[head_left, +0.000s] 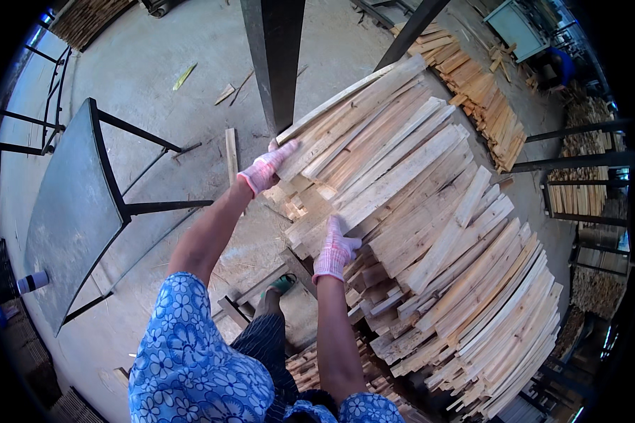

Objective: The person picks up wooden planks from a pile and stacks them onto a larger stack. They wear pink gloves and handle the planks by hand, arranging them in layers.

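Note:
A big stack of pale wooden slats [430, 233] lies in front of me, running from the lower right up toward the dark steel post [275, 56]. My left hand [267, 168], in a pink-and-white knit glove, grips the near end of a bundle of slats [374, 127] at the top of the stack. My right hand [334, 252], gloved the same way, presses on the ends of the slats lower down, fingers laid flat over them. Both forearms are bare, with blue flowered sleeves at the bottom edge.
A dark metal table [70, 211] on thin legs stands at the left. Concrete floor [176, 42] carries loose wood scraps. Another row of stacked slats [480, 92] lies at the upper right, with metal racks [578, 162] of wood behind. My foot in a green sandal [281, 284] shows below.

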Action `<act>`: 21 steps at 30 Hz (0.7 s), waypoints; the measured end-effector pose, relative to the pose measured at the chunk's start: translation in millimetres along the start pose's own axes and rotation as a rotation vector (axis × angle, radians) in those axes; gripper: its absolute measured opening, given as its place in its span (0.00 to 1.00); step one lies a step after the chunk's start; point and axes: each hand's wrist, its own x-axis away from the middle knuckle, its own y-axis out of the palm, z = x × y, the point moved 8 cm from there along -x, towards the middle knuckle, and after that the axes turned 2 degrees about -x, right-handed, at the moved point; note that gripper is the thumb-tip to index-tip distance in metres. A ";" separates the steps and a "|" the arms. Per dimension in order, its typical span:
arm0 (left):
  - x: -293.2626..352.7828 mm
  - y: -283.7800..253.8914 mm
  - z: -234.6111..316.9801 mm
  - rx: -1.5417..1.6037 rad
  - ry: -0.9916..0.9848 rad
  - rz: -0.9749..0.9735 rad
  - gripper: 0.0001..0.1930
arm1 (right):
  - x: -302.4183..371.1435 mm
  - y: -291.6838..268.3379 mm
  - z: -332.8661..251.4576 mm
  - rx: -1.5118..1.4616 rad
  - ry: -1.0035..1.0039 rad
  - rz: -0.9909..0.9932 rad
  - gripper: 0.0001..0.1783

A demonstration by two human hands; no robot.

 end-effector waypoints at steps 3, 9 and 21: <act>36.2 69.6 18.6 -0.150 -0.040 -0.094 0.60 | -17.4 41.0 -38.1 -0.605 -0.470 -0.341 0.58; 38.6 53.1 25.3 -0.525 -0.029 -0.062 0.62 | -13.9 3.5 -53.6 -0.449 -0.584 -0.226 0.50; 10.9 43.9 26.8 -0.675 0.006 0.263 0.52 | -60.3 -10.2 -106.3 0.285 -0.939 0.352 0.51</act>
